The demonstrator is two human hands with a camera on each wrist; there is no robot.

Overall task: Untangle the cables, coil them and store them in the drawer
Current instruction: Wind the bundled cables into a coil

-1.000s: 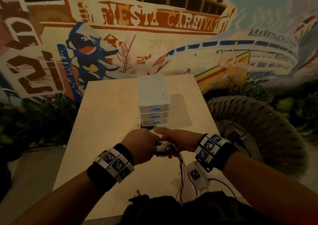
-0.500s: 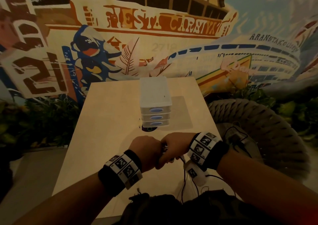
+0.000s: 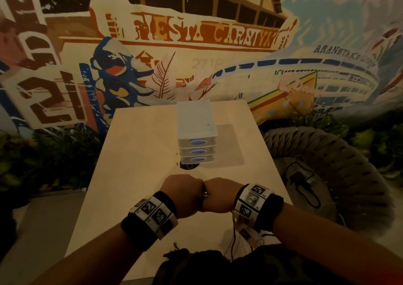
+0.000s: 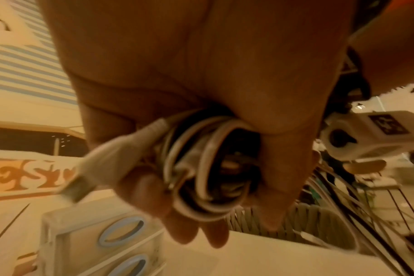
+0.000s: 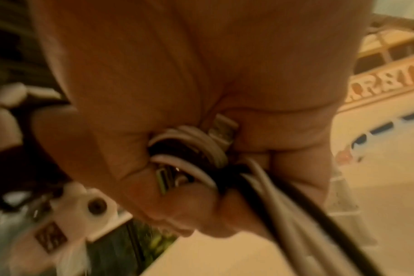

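Both my hands meet above the near half of the wooden table (image 3: pixel 135 154). My left hand (image 3: pixel 185 192) and right hand (image 3: pixel 220 194) are fisted side by side, knuckles touching, with a metal plug tip (image 3: pixel 205 194) showing between them. In the left wrist view my left hand (image 4: pixel 201 186) grips a coil of white and dark cables (image 4: pixel 208 171), and a white USB plug (image 4: pixel 102 168) sticks out leftward. In the right wrist view my right hand (image 5: pixel 201 149) grips the cable bundle (image 5: pixel 189 149), with cable strands (image 5: pixel 284 205) trailing down. The white three-drawer unit (image 3: pixel 197 141) stands beyond the hands, all drawers closed.
A dark round object (image 3: pixel 189 166) lies on the table at the foot of the drawer unit. A woven round chair (image 3: pixel 327 175) with a black cable on its seat stands right of the table. A painted mural wall (image 3: pixel 196 45) and plants are behind.
My hands have drawn together and turned into fists over the cable coil, which showed between them a second ago. The trailing cables below my right wrist have shortened.
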